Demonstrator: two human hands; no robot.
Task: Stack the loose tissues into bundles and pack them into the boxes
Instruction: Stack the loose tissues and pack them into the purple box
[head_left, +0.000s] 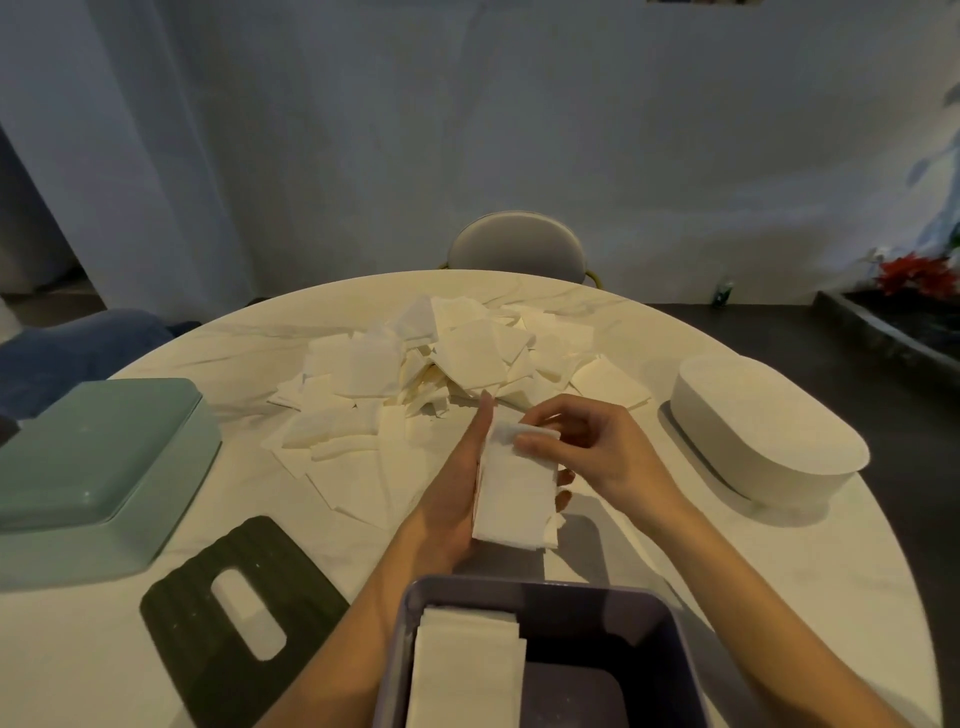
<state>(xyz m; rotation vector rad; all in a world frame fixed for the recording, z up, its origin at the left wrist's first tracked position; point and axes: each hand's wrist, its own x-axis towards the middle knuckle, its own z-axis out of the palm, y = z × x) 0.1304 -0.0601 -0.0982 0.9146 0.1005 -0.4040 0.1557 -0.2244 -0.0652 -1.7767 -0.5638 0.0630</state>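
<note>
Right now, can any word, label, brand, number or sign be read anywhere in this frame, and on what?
None can be read.
Tissue bundle, purple box, green box, white box, dark slotted lid: no print visible.
Small object on the floor behind the table: too blurred to tell.

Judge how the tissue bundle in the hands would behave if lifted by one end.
The tissue bundle is thin folded paper, so it would probably sag. Its layers look loose at the lower edge, so sheets might slip apart. The left hand supports its length, suggesting little stiffness.
</note>
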